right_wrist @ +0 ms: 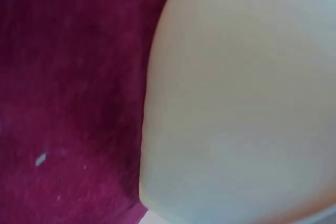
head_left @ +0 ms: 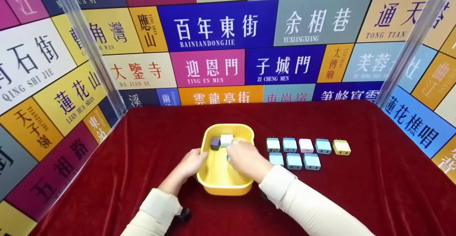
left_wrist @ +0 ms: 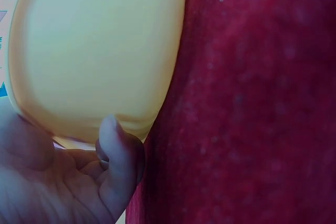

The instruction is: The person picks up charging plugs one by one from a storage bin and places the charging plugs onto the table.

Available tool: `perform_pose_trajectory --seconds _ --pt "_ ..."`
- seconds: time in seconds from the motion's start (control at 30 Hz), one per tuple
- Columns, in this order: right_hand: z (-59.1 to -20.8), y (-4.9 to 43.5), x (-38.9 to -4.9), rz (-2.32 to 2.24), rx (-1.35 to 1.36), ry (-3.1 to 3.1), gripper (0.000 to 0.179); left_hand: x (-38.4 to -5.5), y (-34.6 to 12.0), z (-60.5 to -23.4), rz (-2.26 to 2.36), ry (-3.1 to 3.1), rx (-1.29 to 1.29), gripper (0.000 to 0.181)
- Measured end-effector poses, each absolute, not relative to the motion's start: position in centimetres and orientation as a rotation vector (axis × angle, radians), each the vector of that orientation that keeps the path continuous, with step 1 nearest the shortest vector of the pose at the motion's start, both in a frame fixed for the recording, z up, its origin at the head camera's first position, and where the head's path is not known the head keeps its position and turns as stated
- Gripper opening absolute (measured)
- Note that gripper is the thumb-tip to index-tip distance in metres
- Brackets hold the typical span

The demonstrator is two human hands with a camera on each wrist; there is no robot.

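A yellow plastic tub (head_left: 225, 189) stands on the red cloth in front of me. My left hand (head_left: 191, 163) grips its left rim, thumb over the edge; in the left wrist view the fingers of that hand (left_wrist: 113, 166) curl against the tub's outer wall. My right hand (head_left: 245, 156) reaches down inside the tub, its fingertips mostly hidden. A light blue USB charger (head_left: 228, 158) shows at its fingers, and I cannot tell whether they pinch it. Further back in the tub lie a white and pale blue charger (head_left: 226, 140) and a dark charger (head_left: 215, 143).
Right of the tub, USB chargers lie in two rows, among them a white one (head_left: 306, 145), a yellow-green one (head_left: 341, 147) and a blue one (head_left: 312, 161). My right forearm passes just in front of the near row. Sign-printed panels (head_left: 217, 26) stand behind the red-covered table (head_left: 160, 132).
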State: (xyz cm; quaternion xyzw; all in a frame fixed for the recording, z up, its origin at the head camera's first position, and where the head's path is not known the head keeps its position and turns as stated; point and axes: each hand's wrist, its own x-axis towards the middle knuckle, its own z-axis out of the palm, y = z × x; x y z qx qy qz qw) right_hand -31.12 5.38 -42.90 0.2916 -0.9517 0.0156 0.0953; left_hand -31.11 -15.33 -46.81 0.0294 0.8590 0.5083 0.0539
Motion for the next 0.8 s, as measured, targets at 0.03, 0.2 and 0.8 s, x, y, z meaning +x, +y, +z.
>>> perform_pose_trajectory --seconds 0.03,0.2,0.8 --pt "-42.9 5.3 -31.0 0.051 0.86 -2.821 0.015 -31.1 -15.3 -46.8 1.545 2.608 0.088 0.035" --pt "-42.5 5.5 -31.1 0.06 0.863 -2.856 0.027 -31.1 -15.3 -46.8 1.546 2.615 0.095 0.035" --pt "-42.2 7.0 -31.2 0.071 1.167 -2.806 0.018 -31.1 -15.3 -46.8 1.54 2.612 0.092 0.037"
